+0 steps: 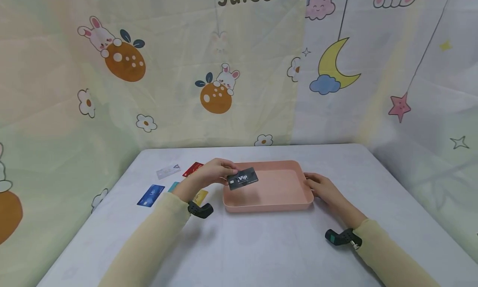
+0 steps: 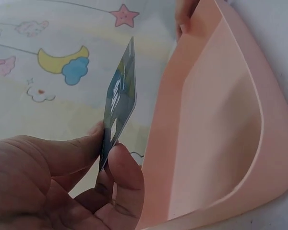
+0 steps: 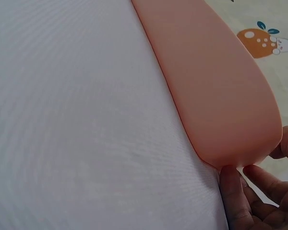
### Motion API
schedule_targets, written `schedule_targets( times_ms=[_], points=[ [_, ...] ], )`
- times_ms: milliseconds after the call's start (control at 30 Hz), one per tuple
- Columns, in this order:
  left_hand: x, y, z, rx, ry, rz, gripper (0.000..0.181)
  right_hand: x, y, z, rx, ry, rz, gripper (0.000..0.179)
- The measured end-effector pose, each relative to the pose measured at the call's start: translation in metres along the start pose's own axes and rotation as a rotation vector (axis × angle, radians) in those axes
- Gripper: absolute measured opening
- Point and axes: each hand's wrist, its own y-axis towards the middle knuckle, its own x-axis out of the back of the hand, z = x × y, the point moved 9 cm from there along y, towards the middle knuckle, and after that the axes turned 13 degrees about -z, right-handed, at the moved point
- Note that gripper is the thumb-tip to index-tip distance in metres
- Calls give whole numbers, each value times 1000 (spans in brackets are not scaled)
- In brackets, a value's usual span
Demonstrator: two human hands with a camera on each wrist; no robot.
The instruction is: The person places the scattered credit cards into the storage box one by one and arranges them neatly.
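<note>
Black Vip card (image 1: 243,178) is held up over the left part of the pink tray (image 1: 278,188), tilted and apart from the tray's floor. The white worktop (image 1: 257,247) runs on from the tray's near wall toward the person, and more of its surface spreads left of the cards and right of the right arm. Its far edge lies just in front of the printed backdrop (image 1: 171,96), with a strip of white between that edge and the tray's back rim. The tray's low wall goes all the way round, with rounded corners.

The left hand (image 1: 213,173) pinches the card by its left end, thumb against fingers, so the free end points right, into the tray's span. The right hand (image 1: 323,190) grips the tray's right end, bent fingers against the wall, well apart from the card.

Left of the tray lie a pale card (image 1: 169,171), a red card (image 1: 193,169), a blue card (image 1: 151,195), a teal card (image 1: 173,186) and a yellow card (image 1: 200,197). The left arm crosses above this group and partly hides the red, teal and yellow ones. Black wrist devices (image 1: 200,210) stick out below both hands, at the cuffs of the yellowish sleeves (image 1: 149,241).
</note>
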Motion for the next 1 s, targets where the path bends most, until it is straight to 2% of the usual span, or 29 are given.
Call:
schedule_targets(
  times_ms=[367,600,1000],
  points=[
    [-15,2,-8,-27,28,18,26,-1,-1,4,12,-12,-2,62],
    [-31,13,-9,-18,0,39,23,0,-5,5,14,-16,-2,62],
    [-58,20,-26,-54,-4,94,24,0,-4,2,-12,-20,-13,61]
  ],
)
